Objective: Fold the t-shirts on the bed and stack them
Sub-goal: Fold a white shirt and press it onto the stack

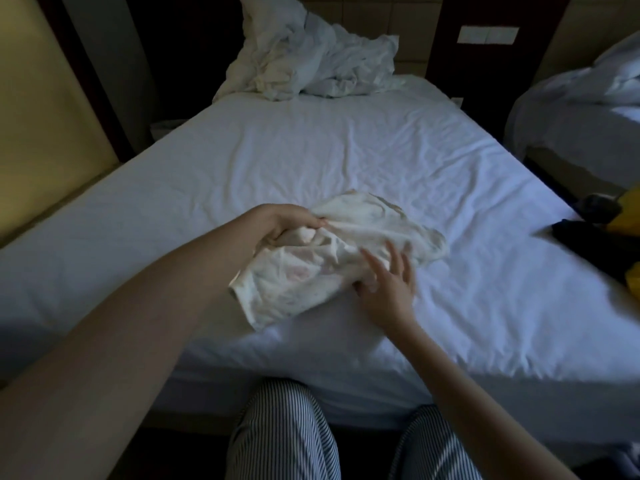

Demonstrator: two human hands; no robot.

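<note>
Head view, looking down over a white-sheeted bed [311, 150] in a dim room. A cream t-shirt [349, 233] lies crumpled near the foot of the bed, just in front of the person. The left hand [291, 223] grips a bunched fold at the shirt's upper left, fingers curled round the cloth. The right hand [388, 282] is open, fingers spread and straight, touching the shirt's lower right edge.

The fabric looks thin, light and limp. It will likely sag and wrinkle unless held at the shoulder seams or hem corners and smoothed flat.

A faint pink print shows on the front, but no writing or brand can be read.

Rumpled bedding [311, 57] sits at the head of the bed, and dark and yellow clothes [595, 244] lie at its right edge.
</note>
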